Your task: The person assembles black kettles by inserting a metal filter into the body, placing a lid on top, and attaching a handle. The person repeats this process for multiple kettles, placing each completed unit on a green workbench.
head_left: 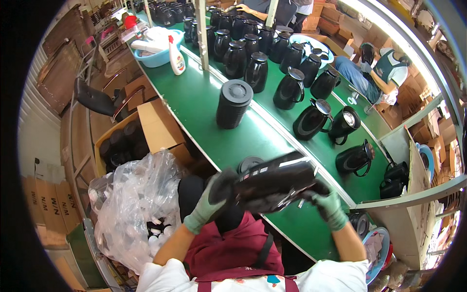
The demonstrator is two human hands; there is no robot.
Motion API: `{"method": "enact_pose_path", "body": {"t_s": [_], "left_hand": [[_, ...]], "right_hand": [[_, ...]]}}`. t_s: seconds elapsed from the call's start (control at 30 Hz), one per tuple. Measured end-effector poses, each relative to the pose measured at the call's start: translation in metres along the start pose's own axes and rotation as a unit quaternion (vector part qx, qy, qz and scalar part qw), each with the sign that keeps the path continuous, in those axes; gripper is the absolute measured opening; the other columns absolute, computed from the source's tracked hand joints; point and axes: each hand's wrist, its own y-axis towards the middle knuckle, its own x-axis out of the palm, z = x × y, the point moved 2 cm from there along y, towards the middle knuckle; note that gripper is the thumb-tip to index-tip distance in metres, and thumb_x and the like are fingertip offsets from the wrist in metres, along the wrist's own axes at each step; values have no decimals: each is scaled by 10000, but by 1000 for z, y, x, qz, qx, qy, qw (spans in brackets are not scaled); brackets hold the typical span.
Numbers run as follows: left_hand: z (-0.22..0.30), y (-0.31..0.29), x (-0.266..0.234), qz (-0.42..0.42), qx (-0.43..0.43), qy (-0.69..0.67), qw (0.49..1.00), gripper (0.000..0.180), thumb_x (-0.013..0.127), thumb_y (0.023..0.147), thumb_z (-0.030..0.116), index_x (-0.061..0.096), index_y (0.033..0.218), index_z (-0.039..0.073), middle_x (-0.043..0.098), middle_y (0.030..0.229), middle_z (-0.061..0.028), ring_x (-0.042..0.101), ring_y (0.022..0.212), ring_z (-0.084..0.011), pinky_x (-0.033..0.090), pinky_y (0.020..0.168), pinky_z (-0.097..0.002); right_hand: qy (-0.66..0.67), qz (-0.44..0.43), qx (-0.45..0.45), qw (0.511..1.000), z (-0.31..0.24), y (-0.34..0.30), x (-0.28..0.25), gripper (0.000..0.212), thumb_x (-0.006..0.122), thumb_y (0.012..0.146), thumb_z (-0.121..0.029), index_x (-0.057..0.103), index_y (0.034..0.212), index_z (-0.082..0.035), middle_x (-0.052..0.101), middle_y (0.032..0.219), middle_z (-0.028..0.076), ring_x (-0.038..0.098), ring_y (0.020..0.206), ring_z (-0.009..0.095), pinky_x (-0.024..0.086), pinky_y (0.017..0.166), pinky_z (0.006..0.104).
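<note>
A glossy black jug [277, 181] lies sideways in the air above the green bench, blurred by motion. My left hand [221, 192], in a green and dark glove, is closed round its left end. Gloved alike, my right hand [322, 195] grips the other end, its fingertips partly hidden. Just behind the jug a round black part [250, 162] rests on the bench, half covered. Farther off stands a stack of round black parts [234, 104]. Upright black jugs [290, 88] with handles fill the strip beyond, and one jug [345, 124] there shows a silvery inside.
A white spray bottle [176, 57] stands by a blue basin [158, 57] at the far left. Beside my left arm are a clear plastic bag [134, 209] of white parts and a carton [159, 125]. A post [201, 34] rises from the bench. A co-worker [384, 78] sits across it.
</note>
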Motion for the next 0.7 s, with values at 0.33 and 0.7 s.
{"method": "enact_pose_path", "body": {"t_s": [0.33, 0.7], "left_hand": [[80, -160, 10, -11, 366, 566, 739, 422, 734, 801, 220, 726, 1193, 376, 612, 1375, 17, 590, 1214, -273, 535, 981, -436], [50, -176, -7, 112, 135, 414, 894, 481, 851, 690, 262, 737, 1120, 81, 716, 1084, -121, 647, 1134, -386, 518, 957, -498]], "right_hand": [[-239, -273, 137, 922, 48, -4, 103, 429, 742, 945, -381, 727, 1087, 23, 711, 852, 46, 583, 771, 119, 519, 730, 352], [4, -245, 231, 941, 64, -39, 103, 395, 522, 1084, -325, 665, 1214, 20, 699, 986, 76, 669, 866, 131, 557, 769, 291]]}}
